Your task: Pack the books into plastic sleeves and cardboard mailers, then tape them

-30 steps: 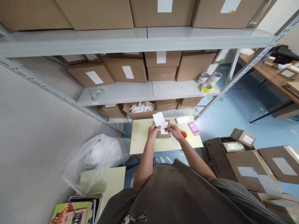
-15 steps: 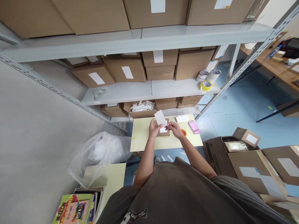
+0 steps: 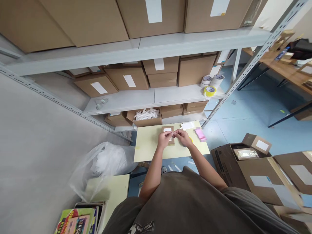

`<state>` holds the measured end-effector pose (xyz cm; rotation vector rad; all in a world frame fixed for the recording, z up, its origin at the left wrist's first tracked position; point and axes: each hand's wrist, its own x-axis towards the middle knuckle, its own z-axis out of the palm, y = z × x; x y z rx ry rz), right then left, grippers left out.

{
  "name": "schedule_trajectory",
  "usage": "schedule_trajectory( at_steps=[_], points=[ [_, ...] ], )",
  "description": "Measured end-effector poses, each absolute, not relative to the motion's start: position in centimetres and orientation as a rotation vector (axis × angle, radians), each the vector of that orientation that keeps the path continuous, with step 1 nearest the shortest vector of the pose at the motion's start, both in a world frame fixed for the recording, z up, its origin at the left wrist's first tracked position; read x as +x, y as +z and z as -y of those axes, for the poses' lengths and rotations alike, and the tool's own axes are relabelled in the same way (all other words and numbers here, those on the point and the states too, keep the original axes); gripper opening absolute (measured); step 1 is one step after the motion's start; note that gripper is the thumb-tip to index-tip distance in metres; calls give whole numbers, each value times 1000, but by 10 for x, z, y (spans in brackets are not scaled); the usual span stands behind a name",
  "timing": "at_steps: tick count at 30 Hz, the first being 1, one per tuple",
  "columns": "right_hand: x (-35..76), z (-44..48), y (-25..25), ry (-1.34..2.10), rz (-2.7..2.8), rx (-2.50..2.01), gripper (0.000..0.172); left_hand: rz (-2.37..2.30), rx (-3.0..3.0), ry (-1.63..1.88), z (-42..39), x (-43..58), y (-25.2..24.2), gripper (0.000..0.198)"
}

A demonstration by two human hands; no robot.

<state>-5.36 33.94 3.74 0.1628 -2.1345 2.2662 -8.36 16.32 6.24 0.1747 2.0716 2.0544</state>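
Both hands meet over a small brown box [image 3: 172, 142] with a white label [image 3: 167, 129], lying on the pale yellow table [image 3: 146, 146]. My left hand [image 3: 164, 139] is closed at the fingertips, over the left part of the box. My right hand [image 3: 182, 137] pinches at the same spot from the right. Whatever lies between the fingertips is too small to make out. Behind my right hand, a yellow tape roll [image 3: 191, 140] shows only in part. White cards [image 3: 187, 125] and a pink blurred item [image 3: 200, 134] lie on the table's right side.
Grey shelving [image 3: 122, 103] with cardboard boxes stands beyond the table. An open box of white rolled pieces [image 3: 147, 114] sits on the lower shelf. Tape rolls [image 3: 209, 91] rest above. A plastic bag [image 3: 107, 159] is at left, and stacked cartons [image 3: 258, 172] are at right.
The white sheet that my left hand held up no longer shows as a raised sheet. My hands have drawn together, fingertips touching. The view has shifted slightly.
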Motion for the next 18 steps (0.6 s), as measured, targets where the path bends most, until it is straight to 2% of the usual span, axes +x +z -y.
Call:
schedule_trajectory(
  at_steps=[18],
  points=[
    [-27, -405, 51, 2301, 2055, 74, 48, -2111, 225, 2064, -233, -65, 63, 27]
  ],
)
